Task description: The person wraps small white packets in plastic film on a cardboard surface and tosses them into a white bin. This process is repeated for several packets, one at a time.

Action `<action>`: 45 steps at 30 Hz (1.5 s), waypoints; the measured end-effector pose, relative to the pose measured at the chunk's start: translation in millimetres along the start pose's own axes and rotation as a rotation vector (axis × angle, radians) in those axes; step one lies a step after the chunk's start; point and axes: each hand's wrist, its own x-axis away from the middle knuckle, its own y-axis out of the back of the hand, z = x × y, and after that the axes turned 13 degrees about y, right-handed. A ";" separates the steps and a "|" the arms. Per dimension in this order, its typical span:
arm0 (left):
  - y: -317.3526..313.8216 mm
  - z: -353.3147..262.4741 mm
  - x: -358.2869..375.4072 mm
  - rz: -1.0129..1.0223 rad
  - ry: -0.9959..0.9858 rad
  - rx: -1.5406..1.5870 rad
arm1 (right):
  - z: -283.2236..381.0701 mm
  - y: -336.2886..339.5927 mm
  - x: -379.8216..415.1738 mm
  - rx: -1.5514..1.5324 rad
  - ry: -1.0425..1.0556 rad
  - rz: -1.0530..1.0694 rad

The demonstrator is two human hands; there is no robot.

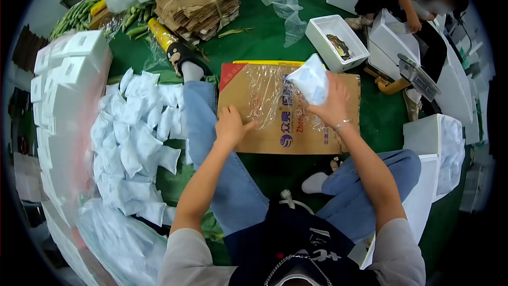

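A flat cardboard box (264,135) with blue and red print lies between my legs, clear plastic film (267,92) stretched across its top. My right hand (333,100) grips a white ice pack (311,80) over the box's right half. At the left side of the box, my left hand (232,127) rests on the cardboard, thumb apart from the fingers and nothing held. A pile of similar white ice packs (132,127) spreads on the floor left of my leg.
White foam boxes (84,47) are stacked at the left. An open foam box (338,47) stands beyond the cardboard, near a scale (418,77). Bundled cardboard (201,8) and green corn (79,16) lie at the back. Another person's arm (403,0) reaches down at upper right.
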 end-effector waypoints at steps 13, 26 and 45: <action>21.2 12.1 -32.0 0.721 0.391 0.938 | -10.5 -72.7 -3.1 -0.105 0.364 0.236; -26.7 -81.0 -89.8 0.090 -1.013 -0.146 | -35.2 -73.6 -14.9 -0.990 -0.062 0.111; 5.3 -99.9 -63.6 0.802 -0.437 0.064 | 51.8 20.3 3.5 -0.104 0.239 0.393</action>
